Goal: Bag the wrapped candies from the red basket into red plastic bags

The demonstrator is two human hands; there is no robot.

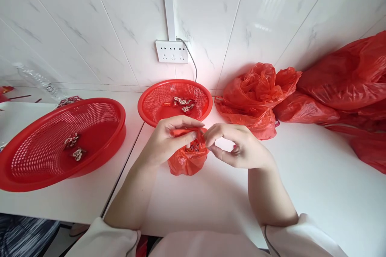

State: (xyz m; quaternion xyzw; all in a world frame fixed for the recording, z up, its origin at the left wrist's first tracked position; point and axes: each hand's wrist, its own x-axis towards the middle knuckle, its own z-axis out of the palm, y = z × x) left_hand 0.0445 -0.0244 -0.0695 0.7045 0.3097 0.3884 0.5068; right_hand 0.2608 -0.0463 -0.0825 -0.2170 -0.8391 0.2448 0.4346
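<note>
A small red plastic bag (187, 164) stands on the white table in front of me, with dark, patterned wrapped pieces (195, 147) showing inside its mouth. My left hand (165, 138) is closed on the bag's upper edge from the left. On the other side, my right hand (238, 144) pinches the rim with thumb and forefinger. Just behind the bag sits a round red plastic basket (144, 106) holding a few wrapped pieces (187, 107).
At left a larger red basket (117, 128) holds a few wrapped pieces (77, 153). Crumpled red bags (256, 96) and bulging red bags (346, 76) line the wall at right. A clear plastic bottle (39, 80) lies back left. A socket strip (171, 52) is on the tiled wall.
</note>
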